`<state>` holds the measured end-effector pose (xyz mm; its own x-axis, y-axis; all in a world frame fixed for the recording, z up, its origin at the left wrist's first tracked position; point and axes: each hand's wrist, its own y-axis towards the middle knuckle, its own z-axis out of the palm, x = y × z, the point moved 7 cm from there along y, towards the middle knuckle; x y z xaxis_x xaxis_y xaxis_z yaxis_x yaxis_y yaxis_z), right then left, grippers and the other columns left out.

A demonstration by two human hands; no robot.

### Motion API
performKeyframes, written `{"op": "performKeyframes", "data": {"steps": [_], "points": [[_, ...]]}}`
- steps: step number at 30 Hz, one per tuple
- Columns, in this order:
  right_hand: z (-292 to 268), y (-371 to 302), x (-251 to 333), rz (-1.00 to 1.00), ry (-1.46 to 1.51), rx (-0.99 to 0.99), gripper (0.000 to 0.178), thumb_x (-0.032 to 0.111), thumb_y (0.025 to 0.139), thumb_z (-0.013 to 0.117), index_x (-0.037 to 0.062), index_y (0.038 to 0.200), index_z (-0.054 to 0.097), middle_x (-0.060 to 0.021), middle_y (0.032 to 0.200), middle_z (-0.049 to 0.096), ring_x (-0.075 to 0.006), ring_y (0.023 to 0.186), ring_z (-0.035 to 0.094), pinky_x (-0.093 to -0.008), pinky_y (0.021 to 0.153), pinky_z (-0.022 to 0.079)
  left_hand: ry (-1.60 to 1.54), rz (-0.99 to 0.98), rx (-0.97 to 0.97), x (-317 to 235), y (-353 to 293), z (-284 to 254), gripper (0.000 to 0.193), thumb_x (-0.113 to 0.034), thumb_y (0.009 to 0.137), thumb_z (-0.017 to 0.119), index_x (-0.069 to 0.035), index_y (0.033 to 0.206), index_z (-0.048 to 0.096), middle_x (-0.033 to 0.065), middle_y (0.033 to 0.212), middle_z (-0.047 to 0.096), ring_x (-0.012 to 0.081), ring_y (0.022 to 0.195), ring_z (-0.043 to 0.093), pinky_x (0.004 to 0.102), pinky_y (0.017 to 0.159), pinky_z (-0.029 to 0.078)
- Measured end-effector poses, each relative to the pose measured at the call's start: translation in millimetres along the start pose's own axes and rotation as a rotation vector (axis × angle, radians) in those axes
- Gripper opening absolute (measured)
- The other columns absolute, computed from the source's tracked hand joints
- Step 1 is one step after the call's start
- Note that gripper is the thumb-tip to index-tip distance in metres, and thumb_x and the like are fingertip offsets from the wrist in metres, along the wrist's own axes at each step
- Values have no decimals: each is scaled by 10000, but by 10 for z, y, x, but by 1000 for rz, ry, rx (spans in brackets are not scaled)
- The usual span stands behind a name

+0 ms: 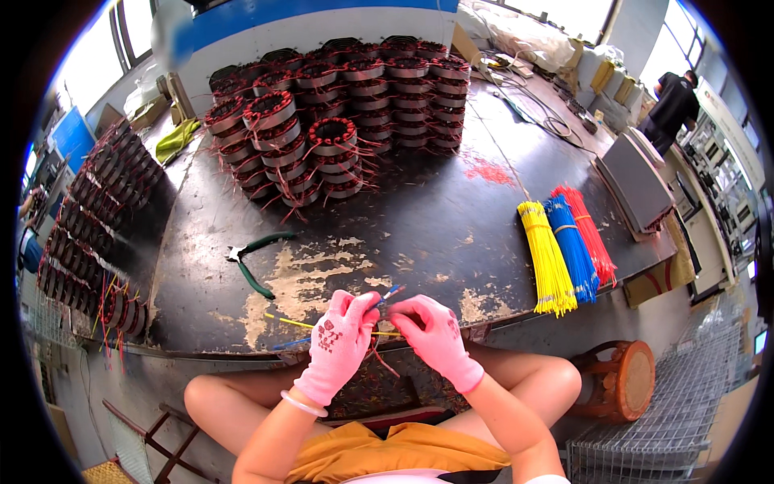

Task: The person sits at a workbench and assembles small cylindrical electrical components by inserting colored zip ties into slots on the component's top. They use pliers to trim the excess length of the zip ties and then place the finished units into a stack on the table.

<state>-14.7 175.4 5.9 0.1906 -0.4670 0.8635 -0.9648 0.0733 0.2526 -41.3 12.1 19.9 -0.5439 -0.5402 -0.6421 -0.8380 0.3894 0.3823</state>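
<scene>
My left hand (337,347), in a pink glove, pinches thin wires at the table's near edge. Close beside it, my right hand (437,332), also gloved in pink, has its thumb and fingers pressed together on the wires. A short blue wire end (394,291) sticks up between the fingertips. A yellow wire (288,321) and a blue wire (292,344) run out leftward behind my left hand. Reddish wire (385,365) hangs below the hands. What lies between the fingers is partly hidden. Farther off, green-handled cutting pliers (258,256) lie spread on the table.
Stacked motor stators (332,137) with red windings fill the table's far side; more stator stacks (97,210) stand left. Bundles of yellow (548,258), blue (571,246) and red wires (587,234) lie right. A wooden stool (633,381) stands below; a person (671,109) is at far right.
</scene>
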Motion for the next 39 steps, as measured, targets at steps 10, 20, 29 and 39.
{"op": "performKeyframes", "data": {"steps": [10,20,29,39], "points": [[-177,18,331,-387,-241,-68,144,39,879,723,68,1021,718,-74,982,695,-211,818,663,-325,715,540,-7,62,188,-101,161,-93,125,-125,922,686,-75,1037,689,108,1012,612,324,850,673,415,720,551],[-109,87,109,23,20,174,148,98,936,673,54,1075,694,-117,964,718,-270,852,695,-347,756,548,83,138,182,-225,193,-101,157,-134,889,707,-65,1029,688,98,1030,626,321,942,651,424,794,537],[17,91,-461,553,528,335,218,190,947,704,9,1065,677,-98,947,727,-164,780,652,-299,731,532,24,177,113,-178,144,93,153,-146,816,780,-106,956,730,31,985,680,270,929,670,386,780,555],[-144,-86,394,-546,-686,52,431,215,798,813,130,1205,699,-13,1169,711,-207,876,695,-363,746,558,-38,103,120,-92,138,85,139,-158,861,753,-81,975,733,49,1014,707,287,941,679,392,798,551]]}}
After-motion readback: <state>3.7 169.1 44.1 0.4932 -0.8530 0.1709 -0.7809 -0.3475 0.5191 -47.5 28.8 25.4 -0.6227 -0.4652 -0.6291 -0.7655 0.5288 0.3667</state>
